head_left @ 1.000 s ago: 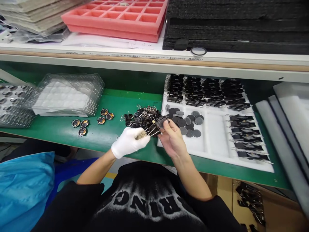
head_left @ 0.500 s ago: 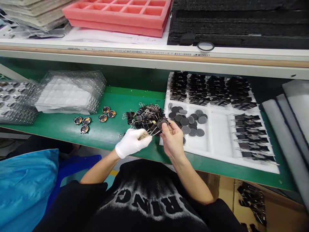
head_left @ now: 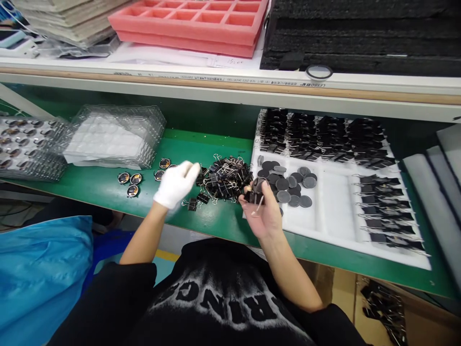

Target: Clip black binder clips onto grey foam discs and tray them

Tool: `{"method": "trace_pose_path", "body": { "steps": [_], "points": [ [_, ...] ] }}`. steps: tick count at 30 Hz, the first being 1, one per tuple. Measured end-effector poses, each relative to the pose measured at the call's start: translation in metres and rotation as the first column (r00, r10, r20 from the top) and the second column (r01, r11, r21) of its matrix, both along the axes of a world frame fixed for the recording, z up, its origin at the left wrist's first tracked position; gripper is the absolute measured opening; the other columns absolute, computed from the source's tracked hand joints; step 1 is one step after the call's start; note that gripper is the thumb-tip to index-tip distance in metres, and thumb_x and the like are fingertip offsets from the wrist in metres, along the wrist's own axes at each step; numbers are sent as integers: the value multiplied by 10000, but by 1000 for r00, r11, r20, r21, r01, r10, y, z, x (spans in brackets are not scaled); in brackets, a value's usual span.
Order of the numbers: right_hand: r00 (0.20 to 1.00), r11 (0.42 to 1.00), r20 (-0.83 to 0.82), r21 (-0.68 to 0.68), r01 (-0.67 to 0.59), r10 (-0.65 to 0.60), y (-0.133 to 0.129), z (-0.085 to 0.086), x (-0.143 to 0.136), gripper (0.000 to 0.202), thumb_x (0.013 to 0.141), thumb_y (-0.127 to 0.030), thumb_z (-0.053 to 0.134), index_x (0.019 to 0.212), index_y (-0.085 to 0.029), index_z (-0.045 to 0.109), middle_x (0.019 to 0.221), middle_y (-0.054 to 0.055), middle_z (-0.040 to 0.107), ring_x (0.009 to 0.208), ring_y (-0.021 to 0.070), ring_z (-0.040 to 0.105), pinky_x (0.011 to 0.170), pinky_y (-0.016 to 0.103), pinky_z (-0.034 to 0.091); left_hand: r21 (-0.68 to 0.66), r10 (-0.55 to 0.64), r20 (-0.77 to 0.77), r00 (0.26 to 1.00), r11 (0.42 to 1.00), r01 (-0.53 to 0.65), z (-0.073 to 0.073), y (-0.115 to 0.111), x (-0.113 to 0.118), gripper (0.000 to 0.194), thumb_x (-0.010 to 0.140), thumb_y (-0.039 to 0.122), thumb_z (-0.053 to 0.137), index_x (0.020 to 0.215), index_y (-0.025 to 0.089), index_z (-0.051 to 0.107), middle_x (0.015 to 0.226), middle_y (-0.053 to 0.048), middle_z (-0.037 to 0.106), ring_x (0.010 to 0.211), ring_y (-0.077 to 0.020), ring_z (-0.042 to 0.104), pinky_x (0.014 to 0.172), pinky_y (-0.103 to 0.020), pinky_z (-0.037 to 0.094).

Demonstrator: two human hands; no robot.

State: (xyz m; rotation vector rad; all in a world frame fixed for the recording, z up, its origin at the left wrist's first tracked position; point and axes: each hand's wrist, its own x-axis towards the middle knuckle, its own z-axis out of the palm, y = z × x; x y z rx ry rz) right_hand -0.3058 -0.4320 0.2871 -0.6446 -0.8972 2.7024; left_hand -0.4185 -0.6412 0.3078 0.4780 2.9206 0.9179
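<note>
The bare right hand (head_left: 264, 211) pinches one round dark disc (head_left: 259, 184) and one black binder clip with metal levers (head_left: 254, 197), just beside a dense, uncountable clip pile (head_left: 227, 179). The white-gloved left hand (head_left: 177, 184) has bunched fingers; whether it grips anything cannot be told. Three orange-faced, black-rimmed round pieces (head_left: 135, 179) cluster farther left.

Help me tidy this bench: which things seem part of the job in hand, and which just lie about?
Likely in the job:
- binder clip in the right hand
- heap of binder clips
- loose grey discs
- white tray bearing clipped pieces
- round pieces by the left hand

Likely just lying about:
- red compartment tray
- black slabs
- dark-rimmed ring
- stacked boards
</note>
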Motion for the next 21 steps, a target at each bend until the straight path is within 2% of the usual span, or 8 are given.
{"method": "trace_pose_path", "body": {
  "steps": [2,5,7,10,12,14,16,21],
  "points": [
    [999,999,-19,-33,-26,26,3,3,1,349,725,-449,910,910,-260,683,837,-68,664,697,77,615,583,198,528,-242,167,-46,985,955,-173,-8,-9,-28,513,990,653,429,800,225,637,727,-69,690,748,-251,660,704,-318,429],
    [996,996,-17,13,-88,88,2,2,5,327,736,-476,876,890,-245,703,833,-48,672,693,92,615,558,206,525,-400,109,60,992,913,-76,-23,-15,-51,508,979,622,467,672,228,555,684,-74,657,714,-247,620,649,-313,355],
    [993,988,11,101,-121,120,-1,0,7,348,721,-496,896,883,-238,728,817,-34,692,686,101,624,577,213,544,-313,71,9,997,948,-65,-26,-13,-49,477,999,500,465,611,223,476,621,-46,591,650,-196,555,620,-303,313],
    [980,955,5,220,-197,201,-7,-2,9,360,711,-492,932,920,-241,780,882,-6,757,718,111,665,631,215,573,1,94,-183,979,995,-95,-17,-4,-19,464,1025,424,449,610,215,462,557,8,484,572,-138,462,605,-282,316],
    [959,921,-47,297,-253,279,-11,-1,8,357,738,-500,918,965,-248,806,1105,34,794,871,151,728,738,253,615,156,10,-269,963,987,33,-6,5,11,455,1035,422,464,635,209,506,551,29,473,539,-116,447,599,-265,340],
    [939,877,-86,395,-274,332,-14,0,6,354,752,-504,910,980,-249,817,1256,56,777,1020,204,750,875,319,632,195,-155,-323,934,954,226,4,12,38,424,1043,381,465,664,206,539,563,33,507,524,-104,467,594,-252,359],
    [929,841,-94,464,-278,359,-14,1,6,348,763,-513,902,974,-250,814,1180,65,807,1030,238,766,950,387,629,201,-251,-372,893,918,342,10,14,56,358,1031,308,427,719,206,570,584,30,550,529,-106,504,594,-246,375],
    [901,807,-126,509,-300,415,-4,1,15,323,794,-517,884,987,-275,792,958,52,836,937,265,799,986,471,630,160,-243,-309,920,940,302,11,10,66,127,812,295,572,729,219,514,517,73,465,473,-99,409,530,-240,326]
  ]
}}
